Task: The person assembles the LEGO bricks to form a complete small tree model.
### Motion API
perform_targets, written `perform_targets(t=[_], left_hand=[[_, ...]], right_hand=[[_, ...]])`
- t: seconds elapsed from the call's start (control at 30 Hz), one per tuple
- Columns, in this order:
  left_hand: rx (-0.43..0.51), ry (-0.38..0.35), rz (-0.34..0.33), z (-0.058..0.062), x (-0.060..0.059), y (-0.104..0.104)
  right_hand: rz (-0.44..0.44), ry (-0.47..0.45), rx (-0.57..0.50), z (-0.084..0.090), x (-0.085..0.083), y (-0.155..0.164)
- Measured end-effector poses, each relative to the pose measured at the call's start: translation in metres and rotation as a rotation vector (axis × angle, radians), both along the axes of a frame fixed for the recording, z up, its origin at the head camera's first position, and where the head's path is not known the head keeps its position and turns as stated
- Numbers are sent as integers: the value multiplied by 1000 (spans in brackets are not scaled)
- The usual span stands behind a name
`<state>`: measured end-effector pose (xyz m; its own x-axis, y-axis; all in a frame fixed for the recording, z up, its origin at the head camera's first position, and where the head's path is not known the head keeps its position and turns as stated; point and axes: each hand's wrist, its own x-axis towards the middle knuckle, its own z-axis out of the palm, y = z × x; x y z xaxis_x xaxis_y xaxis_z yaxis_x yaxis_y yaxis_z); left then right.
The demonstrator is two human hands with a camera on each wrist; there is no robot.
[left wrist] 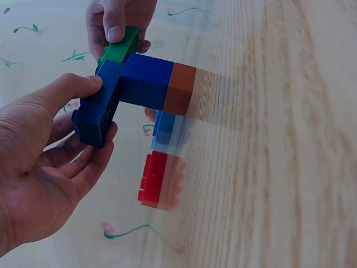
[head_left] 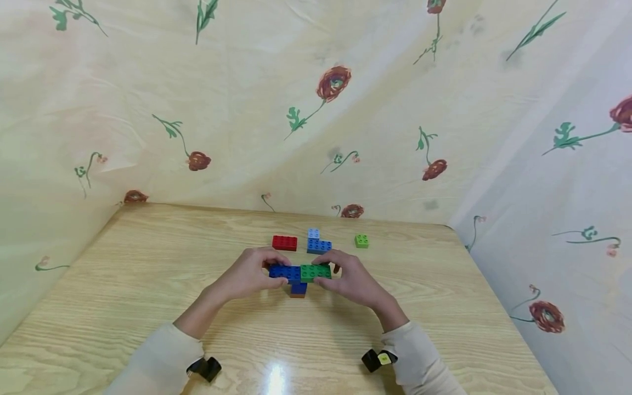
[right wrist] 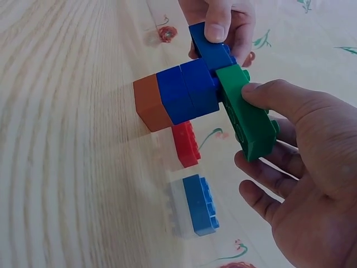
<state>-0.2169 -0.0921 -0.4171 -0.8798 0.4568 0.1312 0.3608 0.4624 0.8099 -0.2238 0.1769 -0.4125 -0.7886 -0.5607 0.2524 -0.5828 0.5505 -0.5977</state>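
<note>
A small tower of toy building bricks stands on the table, an orange brick at its base and two blue bricks above. Across its top lie a dark blue brick and a green brick, end to end. My left hand pinches the outer end of the dark blue brick between thumb and fingers. On the other side, my right hand grips the green brick the same way. Both top bricks overhang the tower, their studs facing up.
Behind the tower lie a red brick, a blue brick with a light blue brick at its left end, and a lime green brick. Flower-patterned cloth borders the wooden table at the back and sides.
</note>
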Motion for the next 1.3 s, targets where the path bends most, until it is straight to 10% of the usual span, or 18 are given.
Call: perform_targets(t=[1.3], left_hand=[[-4,39,1,-4,-1,0]], right_hand=[[22,-44,-35,-5,-2,-12]])
